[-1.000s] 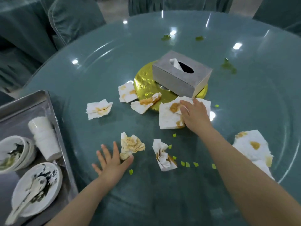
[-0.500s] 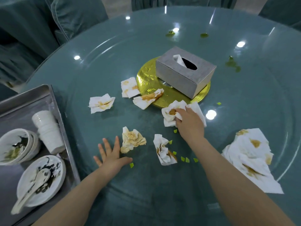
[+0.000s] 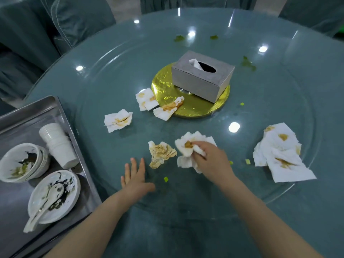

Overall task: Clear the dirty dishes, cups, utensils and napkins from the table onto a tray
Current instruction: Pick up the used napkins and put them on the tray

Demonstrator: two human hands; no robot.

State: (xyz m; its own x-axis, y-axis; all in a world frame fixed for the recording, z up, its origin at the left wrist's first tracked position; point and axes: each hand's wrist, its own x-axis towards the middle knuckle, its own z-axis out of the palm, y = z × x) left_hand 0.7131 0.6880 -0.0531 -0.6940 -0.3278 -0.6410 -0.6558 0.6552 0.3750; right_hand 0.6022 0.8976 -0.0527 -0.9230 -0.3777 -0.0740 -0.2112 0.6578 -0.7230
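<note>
My right hand grips a bunch of stained white napkins near the table's middle front. My left hand rests flat on the glass, fingers spread, holding nothing. A crumpled brown-stained napkin lies between the two hands. More dirty napkins lie about: one at the left, two by the gold disc, and a pile at the right. The metal tray at the left holds stacked bowls, a plate with a spoon and white cups.
A grey tissue box stands on a gold disc at the centre of the round glass table. Small green food scraps dot the glass. Chairs in teal covers ring the far side.
My right hand gathered the large napkin from beside the gold disc, pulled it toward me and bunched it with the crumpled napkin that lay in front. My left hand stayed flat.
</note>
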